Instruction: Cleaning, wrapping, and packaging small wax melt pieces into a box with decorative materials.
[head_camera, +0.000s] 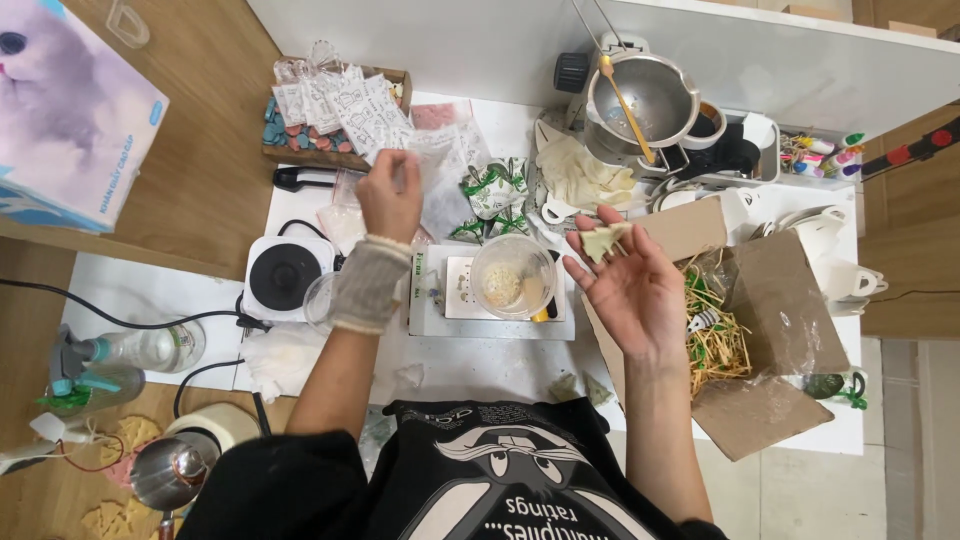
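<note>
My right hand (628, 282) is raised palm up and holds a small pale tree-shaped piece (603, 241) at its fingertips, above the right side of a clear cup (513, 276) with pale crumbs in it. The cup stands on a small scale (462, 306). My left hand (391, 194), with a knitted grey wrist warmer below it, reaches forward and pinches a clear plastic bag (435, 170) from a pile of small bags. Green and white wrapped packets (495, 193) lie just right of that hand.
A small black and white hot plate (286, 274) stands at the left, a steel pot with a wooden spoon (641, 98) at the back, an open cardboard box with straw filling (762, 330) at the right. A wooden tray of coloured pieces (300, 140), spray bottles (120, 360) and a tissue box (70, 120) lie leftward.
</note>
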